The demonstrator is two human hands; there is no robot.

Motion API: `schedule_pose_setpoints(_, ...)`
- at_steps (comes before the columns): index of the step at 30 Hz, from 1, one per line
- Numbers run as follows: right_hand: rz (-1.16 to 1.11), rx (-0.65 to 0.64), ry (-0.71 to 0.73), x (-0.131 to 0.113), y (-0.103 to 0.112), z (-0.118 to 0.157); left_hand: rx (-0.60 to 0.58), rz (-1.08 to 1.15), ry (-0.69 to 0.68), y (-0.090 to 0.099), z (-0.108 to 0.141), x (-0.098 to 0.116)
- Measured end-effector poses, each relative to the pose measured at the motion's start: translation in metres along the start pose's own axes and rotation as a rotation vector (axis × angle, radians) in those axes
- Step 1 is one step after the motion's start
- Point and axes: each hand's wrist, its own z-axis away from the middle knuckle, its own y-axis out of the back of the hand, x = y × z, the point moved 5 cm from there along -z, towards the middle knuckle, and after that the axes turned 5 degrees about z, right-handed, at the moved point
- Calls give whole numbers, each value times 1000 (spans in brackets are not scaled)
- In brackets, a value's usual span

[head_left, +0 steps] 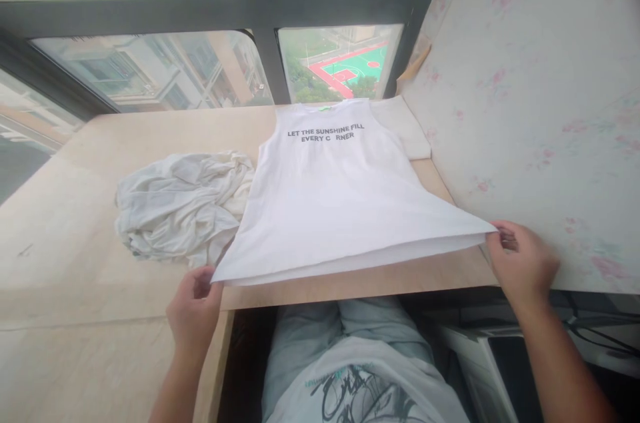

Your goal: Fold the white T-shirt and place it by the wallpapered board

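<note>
A white sleeveless shirt (335, 196) with dark lettering on its chest lies spread on the wooden tabletop (65, 210), neckline toward the window and hem toward me. My left hand (195, 306) pinches the left corner of the hem. At the opposite corner, my right hand (523, 260) grips the hem between thumb and fingers. The hem is stretched between both hands, and a gap shows between its front and back layers. Touching the shirt's left side is a crumpled heap of off-white cloth (185, 203).
A folded white cloth (403, 123) lies partly under the shirt's right shoulder. The floral-papered wall (540, 110) borders the table on the right. Dark window frames (340, 10) stand behind it. Below the front edge at right are a white box-like object (480, 356) and black cables (595, 336).
</note>
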Motion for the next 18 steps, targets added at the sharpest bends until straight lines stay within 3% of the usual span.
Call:
schedule_pose_setpoints(6,1,-162,241,10,-13,29,-161,-98,-254,-18,21,-3)
schedule_pose_setpoints(13,-1,-77,314,9,-7,48,-190,-96,-386,-16,27,-12)
schedule_pose_setpoints(18,-99,-347,355,15,-33,73,-186,-168,-456,-14,29,-22)
